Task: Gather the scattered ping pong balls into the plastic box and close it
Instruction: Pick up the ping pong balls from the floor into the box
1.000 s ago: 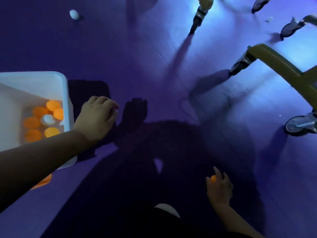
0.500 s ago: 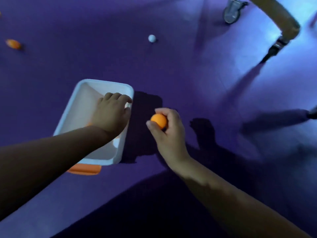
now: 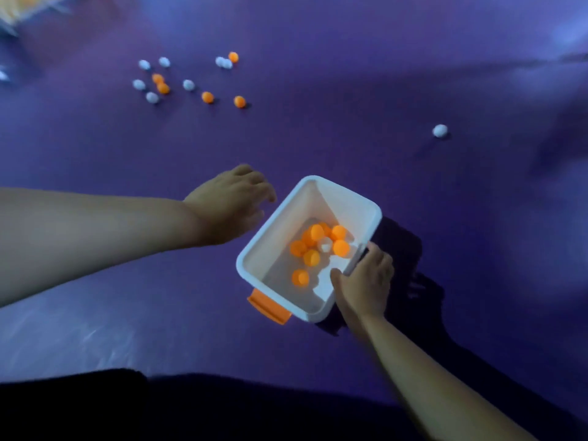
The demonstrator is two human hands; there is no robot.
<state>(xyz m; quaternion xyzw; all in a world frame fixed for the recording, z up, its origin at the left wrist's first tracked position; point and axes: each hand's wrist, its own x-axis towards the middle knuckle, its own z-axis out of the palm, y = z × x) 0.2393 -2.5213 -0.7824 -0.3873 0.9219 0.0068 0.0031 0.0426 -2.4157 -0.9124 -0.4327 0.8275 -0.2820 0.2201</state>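
Right hand (image 3: 362, 278) grips the plastic box (image 3: 254, 249) at its right rim, thumb over the edge. Left hand (image 3: 230, 200) is just beside the box's left wall - fingers loosely curled, holding nothing. Box sits open-topped on the purple floor (image 3: 318, 138) with ping pong balls (image 3: 340, 246) inside. Scattered balls (image 3: 207, 97) lie well beyond the left hand - lone white ball (image 3: 440, 131) far right.

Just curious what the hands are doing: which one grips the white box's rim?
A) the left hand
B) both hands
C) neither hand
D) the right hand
D: the right hand curls over the plastic box's rim; the left hand is beside it, gripping nothing.
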